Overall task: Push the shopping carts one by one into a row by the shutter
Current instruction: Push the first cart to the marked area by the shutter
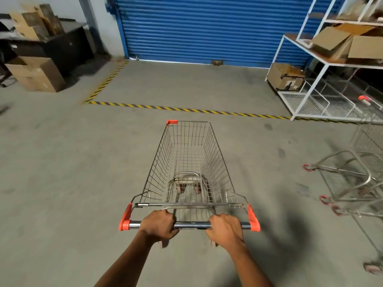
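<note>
Both hands, left hand (158,225) and right hand (226,228), grip cart handle (191,225).

Cart (189,162) faces shutter (199,27); other carts (356,177) to its right.

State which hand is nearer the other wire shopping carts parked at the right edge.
Right. The right hand grips the chrome handlebar on the side toward those carts; the left hand grips it farther away.

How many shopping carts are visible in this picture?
At least 2. One shopping cart is in the centre, both hands gripping its handle. Another cart stands at the right edge, cut off and blurred; red wheels there hint at more nested carts, but that cannot be confirmed.
</note>
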Demonstrator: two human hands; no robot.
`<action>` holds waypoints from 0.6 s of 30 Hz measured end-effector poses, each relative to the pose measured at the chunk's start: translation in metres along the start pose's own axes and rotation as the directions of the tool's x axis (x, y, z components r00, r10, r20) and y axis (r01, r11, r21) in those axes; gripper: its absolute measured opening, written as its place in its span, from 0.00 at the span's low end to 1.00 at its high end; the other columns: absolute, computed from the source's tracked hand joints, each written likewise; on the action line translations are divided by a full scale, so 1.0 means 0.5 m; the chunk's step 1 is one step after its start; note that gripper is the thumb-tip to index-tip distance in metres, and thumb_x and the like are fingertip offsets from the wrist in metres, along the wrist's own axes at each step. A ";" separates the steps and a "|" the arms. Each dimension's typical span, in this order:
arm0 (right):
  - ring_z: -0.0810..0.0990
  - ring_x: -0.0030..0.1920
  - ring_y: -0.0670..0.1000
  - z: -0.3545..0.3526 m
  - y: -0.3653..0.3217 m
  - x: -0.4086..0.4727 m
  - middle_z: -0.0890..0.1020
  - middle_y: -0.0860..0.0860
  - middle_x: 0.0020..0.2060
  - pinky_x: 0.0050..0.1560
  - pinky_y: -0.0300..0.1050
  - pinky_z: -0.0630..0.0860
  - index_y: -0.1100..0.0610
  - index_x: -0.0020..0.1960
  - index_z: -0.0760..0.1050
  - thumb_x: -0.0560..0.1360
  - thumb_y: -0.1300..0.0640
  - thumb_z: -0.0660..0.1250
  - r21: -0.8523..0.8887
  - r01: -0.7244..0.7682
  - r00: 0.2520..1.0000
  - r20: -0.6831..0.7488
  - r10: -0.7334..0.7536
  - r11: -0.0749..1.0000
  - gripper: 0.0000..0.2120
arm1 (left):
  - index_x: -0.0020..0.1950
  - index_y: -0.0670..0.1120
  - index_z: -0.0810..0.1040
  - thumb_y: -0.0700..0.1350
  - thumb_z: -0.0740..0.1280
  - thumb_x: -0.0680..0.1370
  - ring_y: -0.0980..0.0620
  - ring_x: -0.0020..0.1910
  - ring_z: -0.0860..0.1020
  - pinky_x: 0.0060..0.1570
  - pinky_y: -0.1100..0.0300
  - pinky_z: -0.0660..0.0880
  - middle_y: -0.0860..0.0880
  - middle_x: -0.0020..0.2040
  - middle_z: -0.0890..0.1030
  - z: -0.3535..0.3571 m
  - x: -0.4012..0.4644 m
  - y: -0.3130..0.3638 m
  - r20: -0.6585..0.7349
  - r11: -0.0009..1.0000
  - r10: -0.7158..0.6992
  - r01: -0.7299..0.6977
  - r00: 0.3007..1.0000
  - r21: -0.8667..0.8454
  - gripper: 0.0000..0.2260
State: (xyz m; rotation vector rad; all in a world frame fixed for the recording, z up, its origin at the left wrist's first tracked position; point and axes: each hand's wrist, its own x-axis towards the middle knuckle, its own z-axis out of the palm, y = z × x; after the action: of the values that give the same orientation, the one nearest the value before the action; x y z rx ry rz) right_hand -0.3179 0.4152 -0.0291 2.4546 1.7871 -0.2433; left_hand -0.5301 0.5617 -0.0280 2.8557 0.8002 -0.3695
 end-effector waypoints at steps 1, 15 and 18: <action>0.83 0.35 0.55 -0.003 0.003 0.031 0.83 0.50 0.34 0.36 0.46 0.74 0.51 0.41 0.81 0.69 0.46 0.63 -0.007 0.000 1.000 0.012 0.000 1.000 0.11 | 0.47 0.49 0.80 0.62 0.59 0.77 0.50 0.38 0.79 0.39 0.57 0.74 0.49 0.42 0.83 -0.008 0.021 -0.017 0.004 1.000 -0.005 0.005 1.000 -0.007 0.19; 0.85 0.41 0.56 -0.096 0.031 0.483 0.85 0.52 0.39 0.41 0.47 0.75 0.51 0.43 0.78 0.69 0.48 0.62 -0.046 0.124 0.991 0.061 -0.121 0.991 0.10 | 0.47 0.50 0.79 0.62 0.58 0.75 0.51 0.38 0.76 0.39 0.58 0.72 0.50 0.41 0.79 -0.118 0.299 -0.248 0.046 0.982 -0.114 0.119 0.992 -0.144 0.18; 0.85 0.43 0.55 -0.117 0.027 0.578 0.86 0.52 0.40 0.45 0.49 0.76 0.52 0.45 0.79 0.71 0.48 0.62 -0.063 0.180 0.982 0.069 -0.175 0.982 0.11 | 0.46 0.51 0.78 0.62 0.58 0.74 0.51 0.38 0.77 0.39 0.57 0.74 0.51 0.40 0.77 -0.141 0.350 -0.303 0.054 0.972 -0.164 0.171 0.985 -0.161 0.18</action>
State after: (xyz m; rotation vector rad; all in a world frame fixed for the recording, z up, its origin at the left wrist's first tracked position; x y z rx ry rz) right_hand -0.2142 0.6913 -0.0253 2.2172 1.9546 -0.2645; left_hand -0.4516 0.7902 -0.0208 2.6282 1.0171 -0.3619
